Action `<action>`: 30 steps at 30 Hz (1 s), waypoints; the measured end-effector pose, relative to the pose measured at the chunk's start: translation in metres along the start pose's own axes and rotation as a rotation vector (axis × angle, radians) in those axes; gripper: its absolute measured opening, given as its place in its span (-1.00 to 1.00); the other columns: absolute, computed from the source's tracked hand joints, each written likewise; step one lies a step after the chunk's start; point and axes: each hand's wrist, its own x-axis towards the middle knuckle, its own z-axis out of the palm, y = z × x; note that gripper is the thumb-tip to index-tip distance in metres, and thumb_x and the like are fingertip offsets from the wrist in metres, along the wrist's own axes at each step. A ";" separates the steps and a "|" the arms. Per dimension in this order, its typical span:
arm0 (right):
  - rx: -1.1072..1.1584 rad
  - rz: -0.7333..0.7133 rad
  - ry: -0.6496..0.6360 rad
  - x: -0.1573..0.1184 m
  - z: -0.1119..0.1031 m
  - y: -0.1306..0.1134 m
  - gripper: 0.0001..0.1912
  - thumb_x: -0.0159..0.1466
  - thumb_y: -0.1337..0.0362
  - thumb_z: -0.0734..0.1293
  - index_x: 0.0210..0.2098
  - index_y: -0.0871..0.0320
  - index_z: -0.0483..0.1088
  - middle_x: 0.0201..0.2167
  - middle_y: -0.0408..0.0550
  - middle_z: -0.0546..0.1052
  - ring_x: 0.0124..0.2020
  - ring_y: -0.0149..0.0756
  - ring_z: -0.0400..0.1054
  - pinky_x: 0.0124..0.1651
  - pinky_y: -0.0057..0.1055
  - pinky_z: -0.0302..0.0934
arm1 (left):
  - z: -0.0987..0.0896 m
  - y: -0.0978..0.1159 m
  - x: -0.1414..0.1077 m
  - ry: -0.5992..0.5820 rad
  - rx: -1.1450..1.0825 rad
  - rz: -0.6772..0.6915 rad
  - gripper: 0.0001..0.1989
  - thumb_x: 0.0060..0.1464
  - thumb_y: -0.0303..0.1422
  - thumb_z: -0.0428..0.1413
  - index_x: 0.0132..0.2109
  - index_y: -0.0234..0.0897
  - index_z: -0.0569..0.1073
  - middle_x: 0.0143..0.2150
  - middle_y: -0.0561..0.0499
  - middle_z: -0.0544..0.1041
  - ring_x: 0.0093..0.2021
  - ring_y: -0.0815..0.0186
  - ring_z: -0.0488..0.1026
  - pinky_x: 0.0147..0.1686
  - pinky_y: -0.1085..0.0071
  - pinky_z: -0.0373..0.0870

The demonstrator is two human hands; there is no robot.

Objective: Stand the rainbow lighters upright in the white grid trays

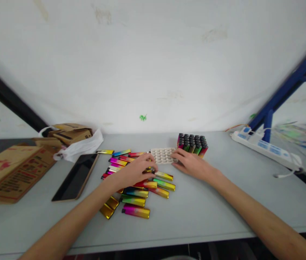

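Observation:
My left hand [139, 169] is over a spread of loose lighters, its fingers curled and its thumb close to them. Its fingertips are at the head end of a silver-and-yellow lighter [164, 176], and the contact is partly hidden. My right hand [192, 165] grips the right edge of a white tray [161, 156] with rows of round holes. No lighters show in the visible holes. Several colourful lighters lie around and below my left hand, among them a green-yellow lighter [164, 184] and a magenta-yellow lighter [136, 211].
Behind my right hand stands a block of upright lighters [192, 143] with black tops. To the left lie a dark tablet [75, 177], a white plastic bag [84, 147] and cardboard boxes [20, 171]. A white power strip [266, 148] rests on the right of the grey table [204, 213].

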 end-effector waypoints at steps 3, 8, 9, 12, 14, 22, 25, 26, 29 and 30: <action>0.076 0.009 0.013 -0.002 0.003 0.004 -0.69 0.48 0.20 0.23 0.15 0.10 0.42 0.10 0.14 0.47 0.02 -0.06 0.49 0.08 -0.05 0.45 | -0.009 0.000 -0.002 0.091 -0.148 -0.020 -0.83 0.19 -0.20 0.26 -0.11 -0.14 0.60 0.06 -0.07 0.52 0.09 0.14 0.46 0.19 0.20 0.35; 0.152 -0.021 -0.057 -0.004 -0.005 0.001 -0.63 0.44 0.07 0.31 0.15 0.09 0.42 0.02 0.08 0.50 -0.06 -0.11 0.50 0.04 -0.18 0.42 | -0.021 0.001 -0.011 0.332 -0.656 -0.157 -0.74 0.20 -0.13 0.24 -0.14 -0.23 0.59 -0.05 -0.12 0.64 -0.05 0.17 0.58 -0.07 0.30 0.52; 0.175 -0.031 -0.075 -0.005 -0.007 -0.002 -0.59 0.42 0.01 0.33 0.16 0.08 0.43 -0.01 0.07 0.52 -0.09 -0.12 0.50 0.00 -0.21 0.43 | -0.022 0.001 -0.012 0.404 -0.760 -0.198 -0.70 0.20 -0.09 0.24 -0.16 -0.25 0.57 -0.11 -0.12 0.66 -0.08 0.18 0.60 -0.10 0.30 0.54; 0.214 -0.035 -0.059 -0.008 -0.010 -0.007 -0.44 0.35 -0.11 0.38 0.18 0.10 0.41 -0.04 0.06 0.54 -0.09 -0.10 0.49 -0.01 -0.21 0.41 | -0.019 0.006 -0.014 0.570 -1.041 -0.261 -0.60 0.14 0.00 0.27 -0.20 -0.25 0.45 -0.33 -0.02 0.63 -0.30 0.22 0.63 -0.26 0.30 0.58; 0.202 -0.026 -0.018 -0.009 -0.011 -0.007 -0.37 0.31 -0.14 0.40 0.21 0.11 0.40 0.02 0.10 0.52 -0.01 -0.06 0.48 0.07 -0.16 0.39 | -0.016 0.010 -0.014 0.576 -1.145 -0.267 -0.58 0.14 0.03 0.25 -0.16 -0.21 0.38 -0.44 0.10 0.55 -0.55 0.34 0.50 -0.52 0.40 0.50; 0.142 0.046 -0.027 -0.009 -0.005 -0.005 -0.22 0.23 -0.19 0.45 0.28 0.09 0.35 0.14 0.17 0.47 0.10 0.04 0.46 0.17 -0.07 0.35 | -0.002 0.014 -0.007 0.480 -1.183 -0.342 -0.54 0.19 0.08 0.18 -0.17 -0.28 0.43 -0.59 0.17 0.34 -0.72 0.55 0.02 -0.72 0.64 -0.08; 0.123 0.072 -0.020 -0.009 -0.002 -0.005 -0.19 0.25 -0.22 0.42 0.32 0.09 0.29 0.16 0.19 0.47 0.12 0.07 0.45 0.17 -0.06 0.34 | 0.002 0.010 -0.004 0.413 -1.228 -0.342 -0.49 0.21 0.10 0.14 -0.31 -0.33 0.43 -0.51 0.04 0.43 -0.64 0.52 0.14 -0.66 0.60 0.04; 0.124 0.073 -0.017 -0.009 -0.001 -0.004 -0.20 0.27 -0.20 0.40 0.33 0.10 0.27 0.18 0.20 0.46 0.13 0.06 0.44 0.18 -0.06 0.34 | 0.003 0.009 -0.004 0.399 -1.243 -0.322 -0.49 0.22 0.10 0.13 -0.32 -0.32 0.42 -0.49 0.03 0.43 -0.62 0.50 0.18 -0.65 0.59 0.07; 0.133 0.072 -0.026 -0.009 0.001 -0.004 -0.26 0.33 -0.16 0.37 0.35 0.09 0.24 0.22 0.20 0.45 0.16 0.05 0.43 0.19 -0.07 0.33 | 0.006 0.009 -0.005 0.319 -1.320 -0.317 -0.49 0.25 0.14 0.06 -0.30 -0.25 0.36 -0.52 0.11 0.34 -0.61 0.46 0.18 -0.63 0.57 0.11; 0.132 0.074 -0.033 -0.008 0.000 -0.004 -0.26 0.33 -0.16 0.37 0.35 0.08 0.24 0.22 0.20 0.44 0.15 0.04 0.44 0.18 -0.07 0.33 | 0.007 0.009 -0.006 0.285 -1.349 -0.339 -0.49 0.26 0.16 0.04 -0.29 -0.23 0.34 -0.54 0.14 0.29 -0.62 0.46 0.15 -0.65 0.58 0.09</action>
